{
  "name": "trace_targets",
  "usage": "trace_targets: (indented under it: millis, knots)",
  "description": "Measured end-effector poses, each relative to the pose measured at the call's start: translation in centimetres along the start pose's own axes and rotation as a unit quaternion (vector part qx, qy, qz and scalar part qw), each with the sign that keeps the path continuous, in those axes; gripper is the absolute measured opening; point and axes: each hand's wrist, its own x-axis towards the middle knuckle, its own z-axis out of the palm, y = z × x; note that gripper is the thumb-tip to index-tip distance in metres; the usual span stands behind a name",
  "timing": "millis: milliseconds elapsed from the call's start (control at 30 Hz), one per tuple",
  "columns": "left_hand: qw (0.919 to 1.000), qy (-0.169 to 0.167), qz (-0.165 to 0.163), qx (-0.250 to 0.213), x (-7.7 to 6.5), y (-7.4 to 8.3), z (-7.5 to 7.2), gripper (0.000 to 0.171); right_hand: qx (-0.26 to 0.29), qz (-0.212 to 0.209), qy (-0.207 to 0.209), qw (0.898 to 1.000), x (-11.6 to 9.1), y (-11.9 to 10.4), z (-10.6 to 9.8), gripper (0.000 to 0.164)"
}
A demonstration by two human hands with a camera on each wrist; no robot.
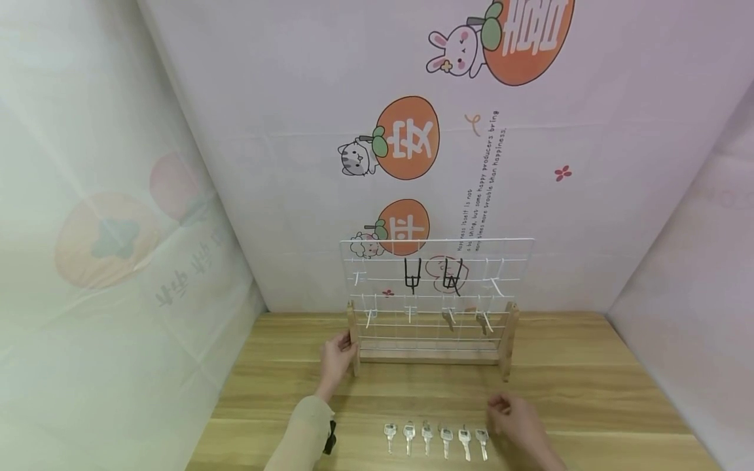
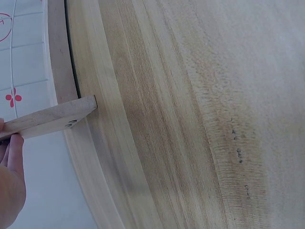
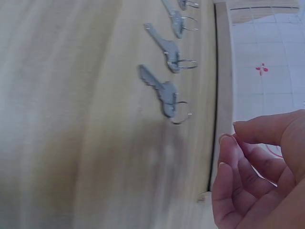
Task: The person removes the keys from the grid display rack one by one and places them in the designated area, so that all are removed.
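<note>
A white wire grid rack (image 1: 436, 239) stands upright in wooden side posts. My left hand (image 1: 338, 356) grips its left wooden post (image 2: 52, 117), fingers and thumb on either side of the wood. Near the front, my right hand (image 1: 518, 422) hovers above the table just right of a row of keys; in the right wrist view its fingers (image 3: 228, 155) are loosely bent with nothing between them. Several silver keys with small rings lie in that row, the rightmost key (image 1: 482, 443) closest to this hand. Two keys hang on lower hooks, one key (image 1: 449, 320) left of another key (image 1: 483, 322).
Black hooks (image 1: 413, 275) and white hooks (image 1: 370, 315) project from the grid. A wooden bar (image 1: 430, 356) joins the posts at the bottom. The wood-grain table (image 1: 589, 392) meets printed white cloth walls (image 1: 306, 196) at the back and both sides.
</note>
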Motion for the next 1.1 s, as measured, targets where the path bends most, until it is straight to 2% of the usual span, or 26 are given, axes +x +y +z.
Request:
trace_targets:
  millis: [400,633,867,1100]
  knots:
    - [1.0,0.0,-0.003,-0.007,-0.1,-0.1,0.1,0.037,-0.035,-0.065,0.052,0.996,2.3,-3.0,-1.0,0.017]
    - [1.0,0.001,0.002,-0.005,-0.1,-0.1,0.1,0.037,-0.01,-0.087,0.081,0.993,4.0,-5.0,-0.8,0.014]
    - [0.9999,0.002,0.003,-0.011,0.0,-0.3,0.1,0.037,0.016,-0.099,0.098,0.99,5.2,-6.8,-0.6,0.017]
    - [0.9999,-0.003,0.006,-0.01,0.0,-0.1,0.1,0.037,0.041,-0.125,0.145,0.981,6.3,-8.2,0.0,0.018]
